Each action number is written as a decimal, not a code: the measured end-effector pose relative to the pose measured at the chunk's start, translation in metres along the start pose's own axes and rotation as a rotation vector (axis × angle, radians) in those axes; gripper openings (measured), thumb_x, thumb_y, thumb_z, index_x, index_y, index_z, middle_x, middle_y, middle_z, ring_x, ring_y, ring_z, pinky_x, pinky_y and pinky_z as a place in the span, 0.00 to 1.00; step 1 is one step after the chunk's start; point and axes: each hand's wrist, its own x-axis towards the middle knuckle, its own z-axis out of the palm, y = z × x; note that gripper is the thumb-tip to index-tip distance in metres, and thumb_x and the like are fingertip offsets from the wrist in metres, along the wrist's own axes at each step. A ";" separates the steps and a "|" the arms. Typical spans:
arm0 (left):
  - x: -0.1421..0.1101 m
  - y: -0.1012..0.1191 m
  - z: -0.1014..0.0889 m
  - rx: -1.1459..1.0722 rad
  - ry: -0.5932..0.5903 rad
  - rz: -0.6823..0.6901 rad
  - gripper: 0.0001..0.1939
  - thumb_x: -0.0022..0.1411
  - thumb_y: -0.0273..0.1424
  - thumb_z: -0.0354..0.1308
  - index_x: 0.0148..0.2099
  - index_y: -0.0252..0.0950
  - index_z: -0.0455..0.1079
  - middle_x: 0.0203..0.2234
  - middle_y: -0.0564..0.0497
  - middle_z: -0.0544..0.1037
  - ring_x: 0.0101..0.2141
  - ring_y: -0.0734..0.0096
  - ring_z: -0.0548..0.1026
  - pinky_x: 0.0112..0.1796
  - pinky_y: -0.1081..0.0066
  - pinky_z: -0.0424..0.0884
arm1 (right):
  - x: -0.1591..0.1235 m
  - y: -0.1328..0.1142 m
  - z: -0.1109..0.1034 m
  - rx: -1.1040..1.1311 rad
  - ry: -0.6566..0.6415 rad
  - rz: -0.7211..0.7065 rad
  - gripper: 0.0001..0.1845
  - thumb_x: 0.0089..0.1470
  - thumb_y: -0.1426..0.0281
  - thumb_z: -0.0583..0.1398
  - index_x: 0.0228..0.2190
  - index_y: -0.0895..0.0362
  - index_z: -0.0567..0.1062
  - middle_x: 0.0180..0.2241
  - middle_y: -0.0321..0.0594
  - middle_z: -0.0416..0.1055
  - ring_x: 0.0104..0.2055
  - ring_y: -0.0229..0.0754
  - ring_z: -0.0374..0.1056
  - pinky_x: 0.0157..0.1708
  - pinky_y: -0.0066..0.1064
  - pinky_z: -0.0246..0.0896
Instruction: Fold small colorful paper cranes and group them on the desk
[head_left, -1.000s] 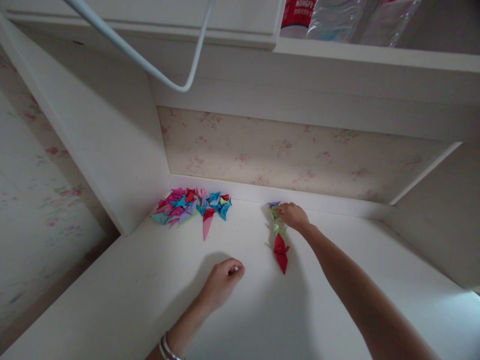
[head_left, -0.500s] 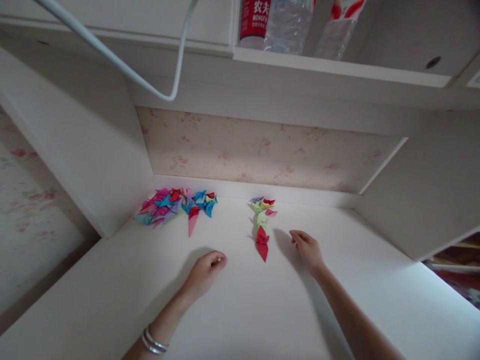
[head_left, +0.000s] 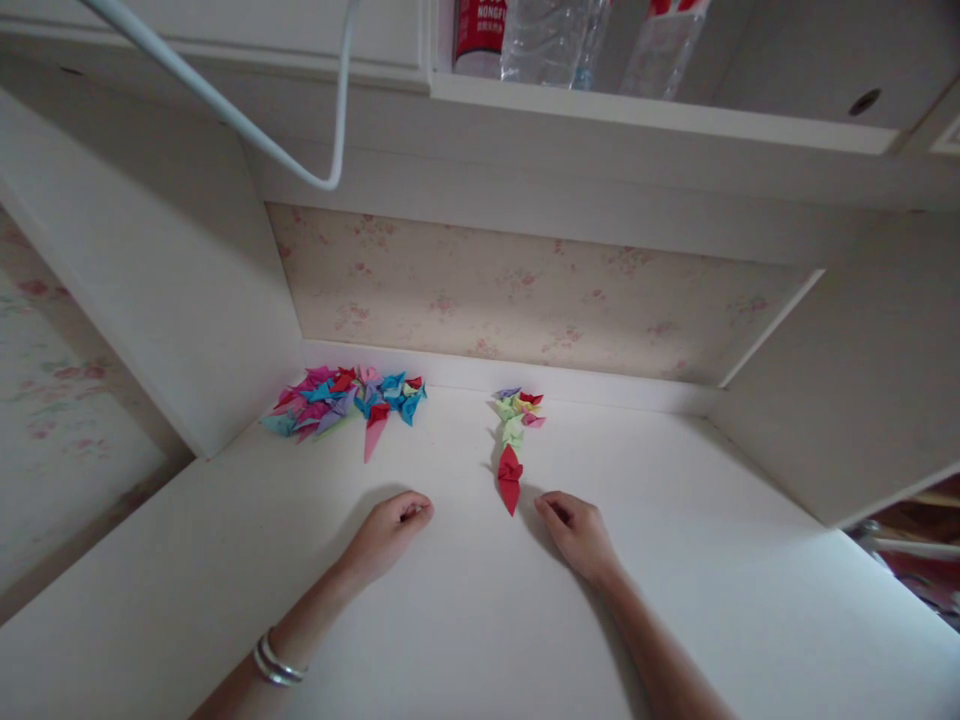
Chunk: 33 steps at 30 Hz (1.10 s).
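Note:
My left hand [head_left: 388, 534], with silver bangles [head_left: 277, 660] on its wrist, rests over the white desk with curled fingers, thumb against forefinger, and nothing visible in them. To its right, my right hand [head_left: 579, 536] is also closed and shows nothing held. Just left of its fingertips lies a red folded paper crane [head_left: 510, 482], apart from the hand. Behind that crane stretches a short line of paper cranes, with a pale green one [head_left: 512, 432] and a pink one [head_left: 533, 420]. A larger pile of colourful paper cranes [head_left: 334, 400] sits at the back left, beyond my left hand.
The white desk [head_left: 450, 640] is bounded by side panels and a floral back wall [head_left: 480, 290]. Overhead, a shelf [head_left: 660, 112] holds plastic bottles [head_left: 544, 45] and a red-labelled container [head_left: 480, 35]. A pale bent tube [head_left: 225, 105] hangs at the upper left.
My right hand has moved left and nearer to me, closer to the red paper crane. My left hand keeps its curled shape. The whole view has shifted slightly.

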 end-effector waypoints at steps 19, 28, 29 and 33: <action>0.001 0.001 0.000 0.031 -0.022 -0.011 0.16 0.60 0.42 0.52 0.35 0.35 0.72 0.26 0.52 0.74 0.30 0.68 0.70 0.32 0.72 0.63 | 0.000 -0.016 0.006 -0.247 -0.170 -0.150 0.23 0.61 0.56 0.49 0.55 0.43 0.68 0.51 0.34 0.72 0.45 0.44 0.73 0.42 0.32 0.66; -0.001 0.003 0.000 0.030 -0.020 -0.011 0.17 0.60 0.43 0.51 0.36 0.35 0.72 0.26 0.52 0.74 0.30 0.68 0.70 0.32 0.72 0.63 | 0.003 -0.019 0.008 -0.331 -0.202 -0.095 0.23 0.61 0.55 0.49 0.57 0.39 0.65 0.51 0.32 0.72 0.46 0.47 0.73 0.41 0.34 0.66; -0.001 0.003 0.000 0.030 -0.021 -0.012 0.16 0.60 0.43 0.51 0.36 0.35 0.72 0.26 0.52 0.74 0.30 0.68 0.70 0.32 0.72 0.63 | 0.003 -0.019 0.008 -0.334 -0.206 -0.089 0.23 0.61 0.55 0.49 0.57 0.39 0.65 0.51 0.32 0.72 0.46 0.47 0.73 0.41 0.35 0.66; 0.000 0.003 0.000 0.033 -0.024 -0.024 0.16 0.60 0.42 0.52 0.36 0.35 0.72 0.27 0.52 0.74 0.31 0.67 0.70 0.32 0.72 0.63 | 0.006 -0.019 0.008 -0.330 -0.208 -0.074 0.24 0.61 0.54 0.48 0.57 0.40 0.65 0.50 0.33 0.73 0.46 0.47 0.73 0.41 0.34 0.65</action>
